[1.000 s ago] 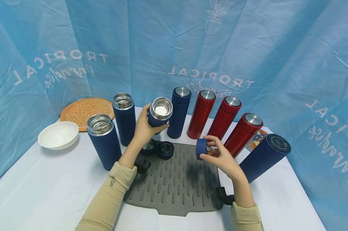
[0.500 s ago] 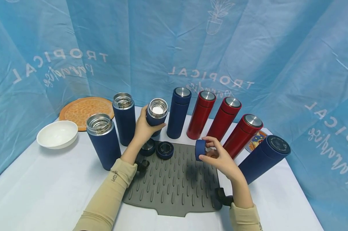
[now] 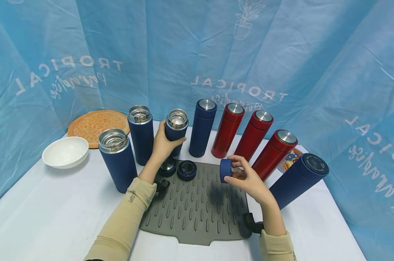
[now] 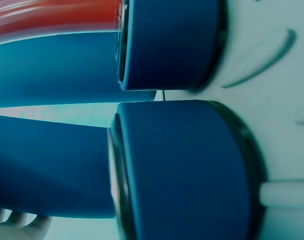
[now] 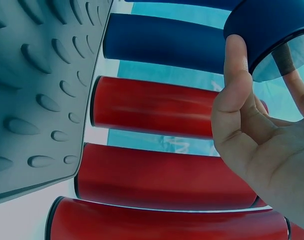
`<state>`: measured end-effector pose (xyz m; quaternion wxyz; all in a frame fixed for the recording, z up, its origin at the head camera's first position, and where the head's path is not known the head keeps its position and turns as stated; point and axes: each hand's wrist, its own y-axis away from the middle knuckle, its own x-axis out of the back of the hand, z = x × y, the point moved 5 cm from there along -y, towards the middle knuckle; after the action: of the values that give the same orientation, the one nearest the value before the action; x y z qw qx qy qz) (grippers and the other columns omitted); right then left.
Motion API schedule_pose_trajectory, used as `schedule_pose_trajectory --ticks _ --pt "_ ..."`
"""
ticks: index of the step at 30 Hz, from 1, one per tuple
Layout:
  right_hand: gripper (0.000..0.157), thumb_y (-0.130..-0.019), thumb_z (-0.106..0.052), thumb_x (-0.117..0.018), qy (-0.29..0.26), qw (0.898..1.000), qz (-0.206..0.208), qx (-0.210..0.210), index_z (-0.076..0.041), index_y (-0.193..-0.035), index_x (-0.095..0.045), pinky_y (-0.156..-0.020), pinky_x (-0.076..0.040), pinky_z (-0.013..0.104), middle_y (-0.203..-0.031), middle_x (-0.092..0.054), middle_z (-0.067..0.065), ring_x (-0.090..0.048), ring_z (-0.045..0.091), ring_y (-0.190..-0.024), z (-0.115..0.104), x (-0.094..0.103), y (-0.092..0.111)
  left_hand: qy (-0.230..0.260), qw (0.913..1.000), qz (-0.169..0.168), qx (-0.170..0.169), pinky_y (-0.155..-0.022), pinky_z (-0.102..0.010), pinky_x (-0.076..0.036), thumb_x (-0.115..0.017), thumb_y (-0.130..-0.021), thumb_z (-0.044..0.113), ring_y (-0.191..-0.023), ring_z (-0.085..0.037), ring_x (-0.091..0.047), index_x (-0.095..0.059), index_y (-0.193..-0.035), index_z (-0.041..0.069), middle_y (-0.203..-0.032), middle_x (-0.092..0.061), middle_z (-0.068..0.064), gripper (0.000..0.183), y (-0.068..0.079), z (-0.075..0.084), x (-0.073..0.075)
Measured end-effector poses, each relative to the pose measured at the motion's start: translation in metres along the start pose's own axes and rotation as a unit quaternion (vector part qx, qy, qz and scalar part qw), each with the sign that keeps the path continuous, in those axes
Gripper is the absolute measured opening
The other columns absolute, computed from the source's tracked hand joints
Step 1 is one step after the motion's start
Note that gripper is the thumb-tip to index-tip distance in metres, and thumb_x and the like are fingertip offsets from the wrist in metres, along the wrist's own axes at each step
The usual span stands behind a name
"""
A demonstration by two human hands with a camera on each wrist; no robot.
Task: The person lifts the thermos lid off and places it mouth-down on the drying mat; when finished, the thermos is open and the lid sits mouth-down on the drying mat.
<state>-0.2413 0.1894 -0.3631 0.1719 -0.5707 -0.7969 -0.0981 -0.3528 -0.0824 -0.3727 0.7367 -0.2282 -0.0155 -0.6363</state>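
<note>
My left hand (image 3: 164, 145) grips a navy thermos bottle (image 3: 176, 133) without a lid at the back of the table, its steel mouth upward. Only fingertips (image 4: 22, 226) show in the left wrist view, on the side of that bottle (image 4: 52, 172). Between thumb and fingers my right hand (image 3: 249, 177) pinches a blue lid (image 3: 225, 170), turned on its side above the mat's right part; the right wrist view shows this lid (image 5: 271, 30) at the fingertips. Two more lids lie at the mat's back edge, a steel-topped lid (image 3: 167, 164) and a black-topped lid (image 3: 187, 174).
Two lidless navy bottles, a near one (image 3: 120, 163) and a far one (image 3: 141, 141), stand left. Capped bottles curve along the right: navy (image 3: 201, 127), several red (image 3: 228, 130), navy (image 3: 298, 181). A white bowl (image 3: 65, 152), round pizza-patterned mat (image 3: 99, 125) and grey mat (image 3: 200, 210) share the table.
The bottle in my left hand has shifted slightly left and stands more upright, its mouth tilting less toward the camera. My right hand has moved slightly left and down with the lid.
</note>
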Motion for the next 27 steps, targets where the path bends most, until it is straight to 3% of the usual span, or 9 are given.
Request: schedule_pose_trajectory --ticks 7,15,27 --pt "0.061 -0.081 -0.02 -0.068 0.005 1.0 0.003 -0.001 -0.024 -0.133 -0.036 -0.08 -0.051 0.04 -0.122 -0.041 0.017 -0.054 0.031 -0.097 0.001 0.0 0.0 -0.001 0.9995 0.007 0.03 -0.105 -0.05 -0.026 -0.075 -0.076 0.029 -0.129 -0.035 -0.031 -0.02 -0.145 0.009 -0.143 -0.025 -0.018 0.091 -0.009 -0.002 -0.002" --pt "0.059 -0.082 -0.02 -0.068 0.014 1.0 0.007 -0.002 -0.025 -0.132 -0.038 -0.081 -0.051 0.041 -0.123 -0.042 0.018 -0.055 0.031 -0.097 0.003 0.001 -0.002 0.011 0.9988 0.013 0.047 -0.108 -0.048 -0.023 -0.071 -0.081 0.032 -0.133 -0.032 -0.027 -0.015 -0.146 0.01 -0.146 -0.023 -0.017 0.089 -0.015 -0.007 -0.003" --pt "0.063 -0.079 -0.028 -0.072 0.124 0.991 0.057 -0.019 -0.025 -0.134 -0.042 -0.071 -0.053 0.036 -0.119 -0.048 0.014 -0.056 0.027 -0.09 0.006 -0.006 -0.015 0.017 0.9974 0.003 0.069 -0.107 -0.048 -0.025 -0.068 -0.083 0.033 -0.133 -0.033 -0.029 -0.012 -0.147 0.012 -0.148 -0.024 -0.016 0.088 -0.018 -0.009 -0.003"
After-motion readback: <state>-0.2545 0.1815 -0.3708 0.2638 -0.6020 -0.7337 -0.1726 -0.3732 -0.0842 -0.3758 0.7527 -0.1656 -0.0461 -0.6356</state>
